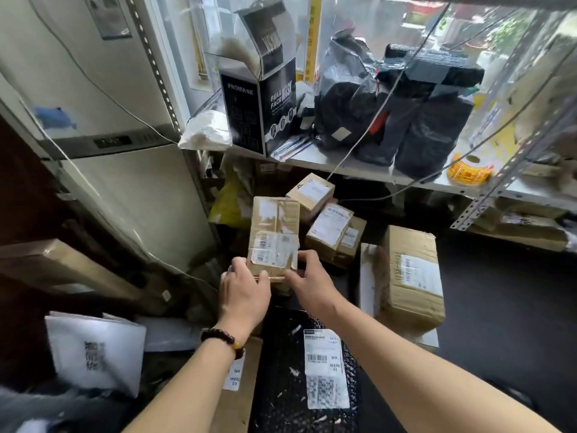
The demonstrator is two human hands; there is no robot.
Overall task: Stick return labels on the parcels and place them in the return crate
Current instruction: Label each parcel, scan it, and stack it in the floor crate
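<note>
Cardboard parcel point(274, 232): long axis runs away from you; your left hand point(245, 292) and right hand point(309, 285) grip its near end, fingers point(307, 259) curled round it.

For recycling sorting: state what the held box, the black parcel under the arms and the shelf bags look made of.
Box, gripped by left hand and right hand: matte brown cardboard, glossy clear tape over it. Black parcel: probably plastic bubble wrap, from its shiny dimpled surface. Bags: thin black plastic film, crinkled and glossy.
</note>
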